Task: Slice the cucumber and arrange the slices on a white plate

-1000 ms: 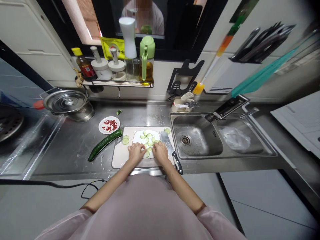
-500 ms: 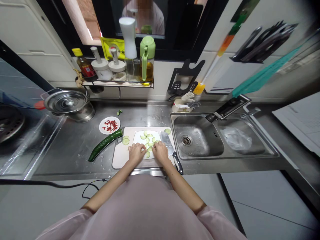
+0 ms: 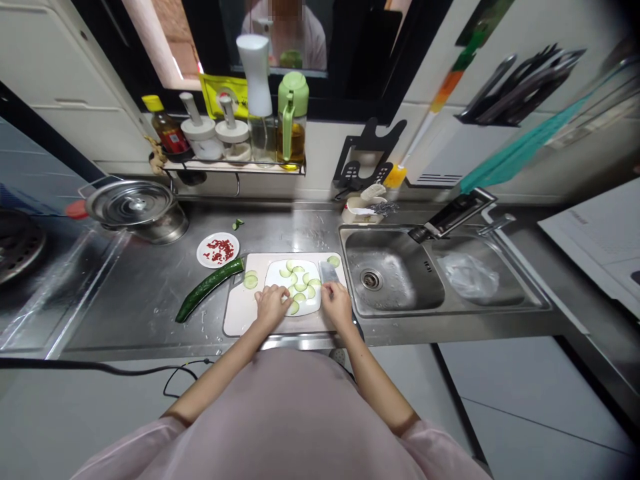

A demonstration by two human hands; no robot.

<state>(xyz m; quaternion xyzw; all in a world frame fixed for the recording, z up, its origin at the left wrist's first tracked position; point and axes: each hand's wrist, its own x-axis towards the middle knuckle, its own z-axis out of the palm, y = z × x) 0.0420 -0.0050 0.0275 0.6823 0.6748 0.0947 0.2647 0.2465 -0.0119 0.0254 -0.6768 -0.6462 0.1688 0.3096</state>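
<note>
Far left of the bench there's a steel pot with its lid (image 3: 133, 208) sitting near the back edge. Next along is a small white saucer of chopped red chili (image 3: 218, 250), and just in front of it a half cucumber (image 3: 209, 289) lying at an angle, cut end touching the left edge of the cutting board (image 3: 240, 313). The board sits at the front edge of the bench, right beside the sink (image 3: 395, 280).

On the board is a white plate (image 3: 280, 273) with a bunch of cucumber slices (image 3: 299, 287) on it, plus a couple of loose slices on the board just left of the plate. The left hand (image 3: 273, 305) rests at the plate's front-left rim, fingers curled down onto the slices there, though I can't tell if it's actually pinching one. The right hand (image 3: 337, 305) is at the right side of the plate, on top of the cleaver (image 3: 327, 272). It covers the handle, fingers bent over it, blade lying flat on the board pointing toward the back. Whether that's a real grip is hard to say.

Back edge has a shelf of oil and sauce bottles (image 3: 293, 120).
</note>
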